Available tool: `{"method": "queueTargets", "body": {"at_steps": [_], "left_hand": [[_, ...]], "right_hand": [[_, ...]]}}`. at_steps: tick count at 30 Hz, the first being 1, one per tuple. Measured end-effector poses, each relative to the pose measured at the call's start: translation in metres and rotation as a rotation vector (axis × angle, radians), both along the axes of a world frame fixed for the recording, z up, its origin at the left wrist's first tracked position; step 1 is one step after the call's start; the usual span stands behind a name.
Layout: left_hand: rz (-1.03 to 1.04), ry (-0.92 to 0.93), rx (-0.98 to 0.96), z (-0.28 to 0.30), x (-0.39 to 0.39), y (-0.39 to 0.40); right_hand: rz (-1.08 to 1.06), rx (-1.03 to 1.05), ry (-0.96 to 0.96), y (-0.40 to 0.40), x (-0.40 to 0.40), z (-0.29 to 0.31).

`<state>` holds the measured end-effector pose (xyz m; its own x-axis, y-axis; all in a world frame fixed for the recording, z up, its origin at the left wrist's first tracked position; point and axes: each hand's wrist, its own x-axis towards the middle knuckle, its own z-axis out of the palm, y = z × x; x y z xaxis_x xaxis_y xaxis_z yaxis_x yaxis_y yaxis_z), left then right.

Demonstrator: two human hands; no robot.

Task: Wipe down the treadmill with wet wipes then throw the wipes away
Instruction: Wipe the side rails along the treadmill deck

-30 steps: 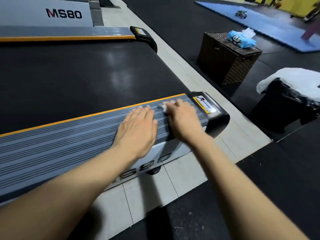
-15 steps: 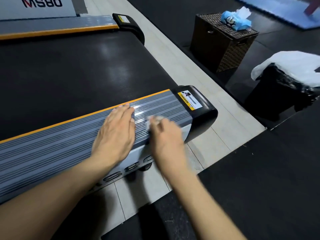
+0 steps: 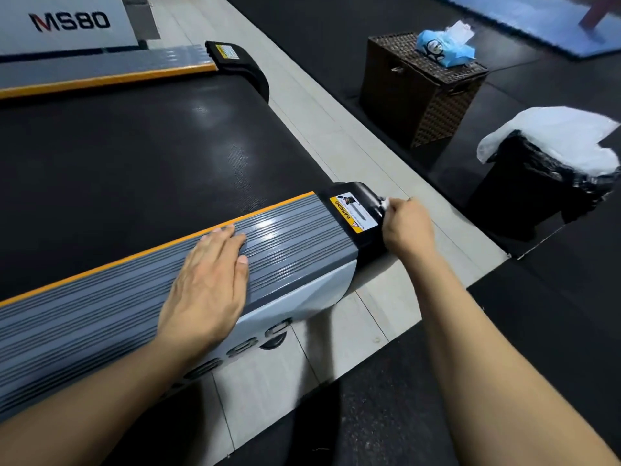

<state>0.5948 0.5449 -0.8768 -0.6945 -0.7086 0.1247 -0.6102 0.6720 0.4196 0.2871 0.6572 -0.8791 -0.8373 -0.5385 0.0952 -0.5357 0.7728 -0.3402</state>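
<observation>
The right hand's (image 3: pixel 408 227) fingers (image 3: pixel 398 205) pinch a bunched wet wipe (image 3: pixel 384 202), now pressed on the black end cap (image 3: pixel 361 203) at centre frame, having slid off the grey ribbed side rail (image 3: pixel 295 243). The left hand (image 3: pixel 208 280) stays flat, fingers straight, on that rail. The rail looks done; the bin (image 3: pixel 537 183) at right waits for the wipe.
</observation>
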Motion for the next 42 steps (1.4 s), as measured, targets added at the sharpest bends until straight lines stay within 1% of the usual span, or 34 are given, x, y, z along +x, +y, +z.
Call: {"method": "queueTargets", "body": {"at_steps": [2, 6, 8, 10, 11, 12, 15, 17, 20, 22, 25, 28, 30, 31, 34, 36, 38, 40, 42], "left_hand": [[0.006, -0.009, 0.001, 0.001, -0.001, 0.001], [0.006, -0.016, -0.014, 0.003, -0.001, 0.001], [0.004, -0.017, -0.014, 0.003, -0.001, 0.001], [0.002, -0.02, -0.017, 0.003, -0.001, 0.0], [-0.002, -0.022, -0.018, 0.002, -0.001, -0.001], [-0.005, -0.023, -0.019, 0.001, -0.001, -0.001], [0.001, -0.027, -0.017, 0.002, -0.001, 0.0], [0.003, -0.023, -0.021, 0.003, -0.001, 0.001], [-0.003, -0.023, -0.041, 0.003, -0.001, 0.001], [-0.008, -0.025, -0.058, 0.003, 0.0, 0.001], [-0.019, -0.027, -0.081, 0.002, 0.001, -0.001], [-0.098, -0.056, -0.126, 0.002, 0.0, -0.001], [-0.14, -0.083, -0.128, 0.002, 0.0, -0.002], [-0.141, -0.088, -0.117, 0.003, 0.0, -0.002], [-0.142, -0.098, -0.121, 0.004, -0.002, -0.003], [-0.17, -0.109, -0.155, 0.005, -0.003, -0.003], [-0.175, -0.119, -0.15, 0.007, -0.004, -0.004], [-0.164, -0.11, -0.133, 0.009, -0.004, -0.004], [-0.16, -0.119, -0.141, 0.009, -0.005, -0.003]], "right_hand": [[0.086, 0.012, 0.028, -0.015, 0.011, 0.005], [0.417, 0.012, 0.198, -0.053, 0.073, 0.007], [0.559, 0.003, 0.214, -0.064, 0.095, 0.009], [0.662, 0.013, 0.222, -0.071, 0.095, 0.015], [0.652, 0.04, 0.228, -0.074, 0.085, 0.016], [0.598, 0.074, 0.223, -0.075, 0.071, 0.017], [0.332, 0.152, 0.125, -0.064, 0.016, 0.02], [0.237, 0.147, 0.07, -0.052, -0.005, 0.019], [0.277, 0.078, 0.106, -0.052, 0.018, 0.015], [0.332, 0.004, 0.164, -0.056, 0.052, 0.008], [0.434, -0.035, 0.219, -0.051, 0.114, 0.001], [0.536, -0.134, 0.325, -0.029, 0.171, -0.001], [0.56, -0.156, 0.336, -0.011, 0.178, -0.001], [0.522, -0.151, 0.309, -0.003, 0.169, -0.004], [0.213, -0.09, 0.208, 0.019, 0.117, -0.002], [0.094, -0.027, 0.099, 0.03, 0.088, 0.006], [0.099, -0.025, -0.005, 0.032, 0.079, 0.013], [0.113, -0.053, -0.045, 0.035, 0.077, 0.017], [0.102, -0.074, -0.125, 0.043, 0.073, 0.018]]}}
